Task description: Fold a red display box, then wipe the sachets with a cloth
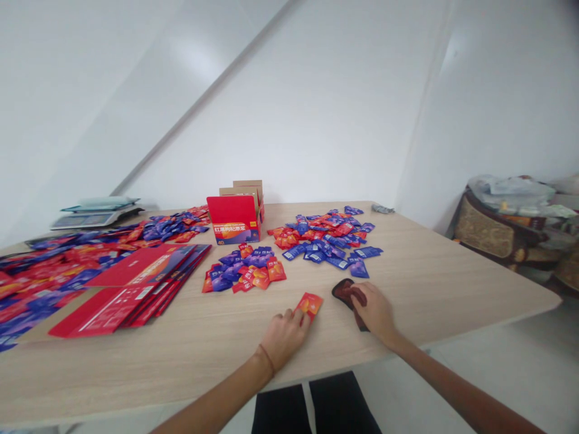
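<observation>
Near the table's front edge, my left hand (284, 337) has its fingers closed on a red-orange sachet (311, 303), whose far part shows beyond the fingertips. To the right, my right hand (374, 310) grips a flat, dark brown and black item (344, 292) lying at the table surface; its kind I cannot make out. Just beyond my left hand is a small heap of red and purple sachets (248, 267). A larger heap of mixed sachets (328, 238) spreads beyond my right hand.
An open red carton (234, 218) stands at the back, with more cartons behind it. Flattened red cartons (136, 295) lie on the left, beside a big spread of sachets (49, 271). A scale (93, 218) sits at the back left. An armchair (486, 232) stands beyond the table's right side.
</observation>
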A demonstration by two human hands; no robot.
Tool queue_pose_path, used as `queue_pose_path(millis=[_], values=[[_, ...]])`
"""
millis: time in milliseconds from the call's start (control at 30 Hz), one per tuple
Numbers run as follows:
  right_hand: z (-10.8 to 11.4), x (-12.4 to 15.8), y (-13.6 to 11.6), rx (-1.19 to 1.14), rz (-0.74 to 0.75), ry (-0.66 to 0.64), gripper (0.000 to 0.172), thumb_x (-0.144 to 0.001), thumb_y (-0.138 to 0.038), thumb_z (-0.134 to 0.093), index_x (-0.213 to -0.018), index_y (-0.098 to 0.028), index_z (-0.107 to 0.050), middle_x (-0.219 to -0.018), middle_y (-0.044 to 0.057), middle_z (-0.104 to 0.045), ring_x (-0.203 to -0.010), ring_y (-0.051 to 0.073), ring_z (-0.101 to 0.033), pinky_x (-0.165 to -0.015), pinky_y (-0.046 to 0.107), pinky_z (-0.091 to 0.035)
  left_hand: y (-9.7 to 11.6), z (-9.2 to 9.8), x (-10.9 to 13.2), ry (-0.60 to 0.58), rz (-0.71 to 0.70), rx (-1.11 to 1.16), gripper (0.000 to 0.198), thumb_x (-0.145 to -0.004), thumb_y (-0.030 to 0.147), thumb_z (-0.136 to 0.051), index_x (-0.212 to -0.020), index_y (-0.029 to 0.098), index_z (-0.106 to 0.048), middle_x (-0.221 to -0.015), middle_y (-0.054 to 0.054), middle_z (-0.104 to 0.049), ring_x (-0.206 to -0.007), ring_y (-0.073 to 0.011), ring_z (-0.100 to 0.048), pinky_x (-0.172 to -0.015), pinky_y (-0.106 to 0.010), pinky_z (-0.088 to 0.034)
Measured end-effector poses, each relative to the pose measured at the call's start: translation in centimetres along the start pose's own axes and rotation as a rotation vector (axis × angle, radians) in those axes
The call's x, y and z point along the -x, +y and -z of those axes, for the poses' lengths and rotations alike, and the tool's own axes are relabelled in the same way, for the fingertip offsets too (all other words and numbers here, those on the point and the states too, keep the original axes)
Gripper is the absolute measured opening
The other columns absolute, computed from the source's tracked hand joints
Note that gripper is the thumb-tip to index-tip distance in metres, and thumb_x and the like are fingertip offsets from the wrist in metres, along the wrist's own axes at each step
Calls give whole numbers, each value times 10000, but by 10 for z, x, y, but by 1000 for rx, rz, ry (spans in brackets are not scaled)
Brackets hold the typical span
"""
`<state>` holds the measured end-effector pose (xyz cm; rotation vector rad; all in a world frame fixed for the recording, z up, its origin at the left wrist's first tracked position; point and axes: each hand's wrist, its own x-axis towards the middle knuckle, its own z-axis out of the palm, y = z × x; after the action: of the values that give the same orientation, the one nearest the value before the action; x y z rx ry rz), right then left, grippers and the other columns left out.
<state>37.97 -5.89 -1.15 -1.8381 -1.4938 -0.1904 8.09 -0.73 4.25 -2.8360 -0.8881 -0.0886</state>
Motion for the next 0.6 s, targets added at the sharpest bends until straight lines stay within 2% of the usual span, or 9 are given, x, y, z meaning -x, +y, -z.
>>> queue_pose_path(millis=[100,167,233,333,433,500,600], values=[[0,0,0,-4,-1,-7,246,-907,-271,-532,-1078,-248,-707,-1103,72,-710,-1021,261,-647,-896,376,-486,1,-2,5,53,-89,-56,219,-1035,250,-532,-1176,158,-671,-1063,-157,-699,-948,-302,-666,-745,-419,-579],[1,0,1,-6,-1,-1,251,-897,-268,-537,-1080,-247,-706,-1107,76,-710,-1017,263,-648,-894,382,-488,-3,1,8,80,-102,-33,275,-1019,379,-572,-1142,156,-676,-1064,-146,-700,-939,-318,-663,-747,-454,-581],[1,0,1,-5,2,3,250,-898,-271,-537,-1084,-246,-703,-1111,77,-711,-1019,264,-650,-898,384,-489,-10,4,14,116,-109,34,310,-1017,435,-565,-1135,171,-677,-1066,-129,-703,-933,-310,-666,-770,-462,-580],[1,0,1,11,13,-7,245,-917,-289,-536,-1094,-248,-701,-1120,73,-711,-1023,262,-652,-899,378,-491,-24,5,25,204,-167,214,263,-1053,351,-504,-1197,206,-669,-1121,-100,-712,-978,-260,-674,-861,-411,-571],[1,0,-2,62,37,-26,249,-917,-324,-573,-1108,-245,-712,-1135,79,-714,-1036,266,-649,-912,378,-489,-37,-1,36,275,-294,396,267,-1069,271,-478,-1260,226,-659,-1187,-69,-723,-1062,-212,-674,-950,-339,-544],[2,-1,-4,106,49,-35,278,-912,-329,-595,-1144,-238,-715,-1149,88,-714,-1052,271,-645,-926,380,-486,-43,-7,42,290,-362,464,266,-1075,249,-471,-1232,223,-684,-1212,-60,-728,-1104,-201,-670,-969,-310,-537],[4,-3,-7,145,70,-81,265,-919,-285,-578,-1133,-244,-730,-1119,84,-720,-1055,259,-650,-918,360,-485,-48,-14,46,305,-385,529,284,-1079,238,-465,-1193,215,-724,-1237,-69,-722,-1137,-200,-663,-979,-293,-537]])
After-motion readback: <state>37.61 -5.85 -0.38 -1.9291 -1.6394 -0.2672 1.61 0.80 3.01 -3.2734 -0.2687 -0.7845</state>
